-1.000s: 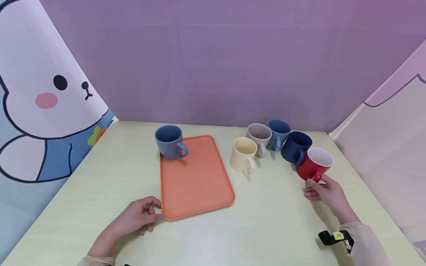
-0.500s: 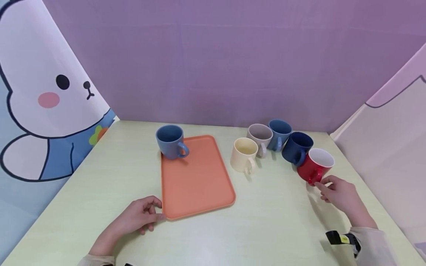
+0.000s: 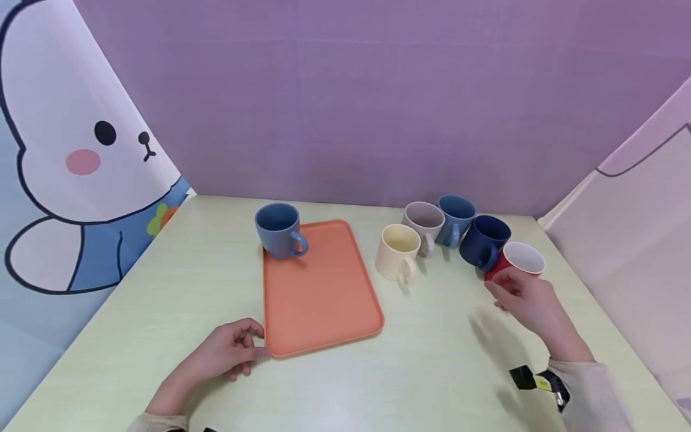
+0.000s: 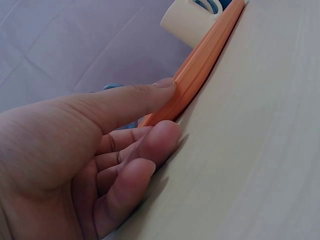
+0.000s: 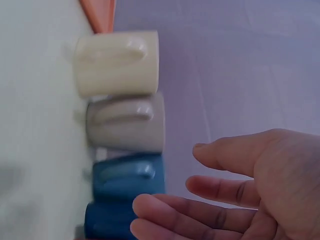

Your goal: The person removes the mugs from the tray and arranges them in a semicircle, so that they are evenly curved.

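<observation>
My left hand (image 3: pixel 224 351) touches the near left corner of an orange tray (image 3: pixel 324 294). Its thumb meets the tray's rim (image 4: pixel 187 87) in the left wrist view, while the other fingers curl loosely beside it. A blue mug (image 3: pixel 276 237) stands upright on the tray's far left corner. At the right, my right hand (image 3: pixel 531 300) hovers in front of a red mug (image 3: pixel 523 257) with a white inside, hiding its handle and lower part. In the right wrist view, the right hand's fingers (image 5: pixel 170 215) are loosely spread, with nothing between them and the thumb.
Left of the red mug, a navy mug (image 3: pixel 481 243), a second blue mug (image 3: pixel 449 225), a lilac-grey mug (image 3: pixel 423 219) and a cream mug (image 3: pixel 391 258) stand close together in a slanting row. A purple cloth wall (image 3: pixel 345 120) rises behind the table.
My right hand has let go of the red mug's handle, drawn back to the right, then moved left in front of the mug. The left hand stays at the tray corner.
</observation>
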`<state>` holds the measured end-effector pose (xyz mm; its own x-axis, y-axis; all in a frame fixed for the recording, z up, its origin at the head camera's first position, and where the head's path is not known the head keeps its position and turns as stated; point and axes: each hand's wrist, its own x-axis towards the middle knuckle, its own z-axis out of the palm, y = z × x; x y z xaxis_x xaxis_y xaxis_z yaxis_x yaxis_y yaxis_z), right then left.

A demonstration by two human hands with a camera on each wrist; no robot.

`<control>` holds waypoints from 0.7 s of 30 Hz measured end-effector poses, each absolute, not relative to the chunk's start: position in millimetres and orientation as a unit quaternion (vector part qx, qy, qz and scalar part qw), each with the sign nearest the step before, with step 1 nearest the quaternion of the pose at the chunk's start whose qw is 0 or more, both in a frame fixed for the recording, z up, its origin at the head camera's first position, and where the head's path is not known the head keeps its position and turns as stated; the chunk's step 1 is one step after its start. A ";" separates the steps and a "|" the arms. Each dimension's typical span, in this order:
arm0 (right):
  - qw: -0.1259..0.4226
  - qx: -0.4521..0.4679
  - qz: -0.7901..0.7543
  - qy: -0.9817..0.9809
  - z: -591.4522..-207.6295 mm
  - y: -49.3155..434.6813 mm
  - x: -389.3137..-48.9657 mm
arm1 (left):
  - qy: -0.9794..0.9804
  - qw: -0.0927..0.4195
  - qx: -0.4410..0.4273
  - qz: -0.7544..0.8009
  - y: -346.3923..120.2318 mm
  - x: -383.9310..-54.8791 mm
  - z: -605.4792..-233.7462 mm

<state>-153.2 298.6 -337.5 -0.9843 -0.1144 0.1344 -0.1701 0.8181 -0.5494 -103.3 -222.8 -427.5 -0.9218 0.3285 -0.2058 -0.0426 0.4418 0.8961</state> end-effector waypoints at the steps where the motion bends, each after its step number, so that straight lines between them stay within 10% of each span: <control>1: 0.054 0.082 0.299 -0.949 -336.0 294.7 -154.0 | 0.830 0.178 0.086 0.521 -222.4 -103.2 -427.1; 21: 0.021 0.183 0.336 -0.924 -320.6 195.1 -181.2 | 0.828 0.187 0.079 0.522 -221.7 -104.3 -426.5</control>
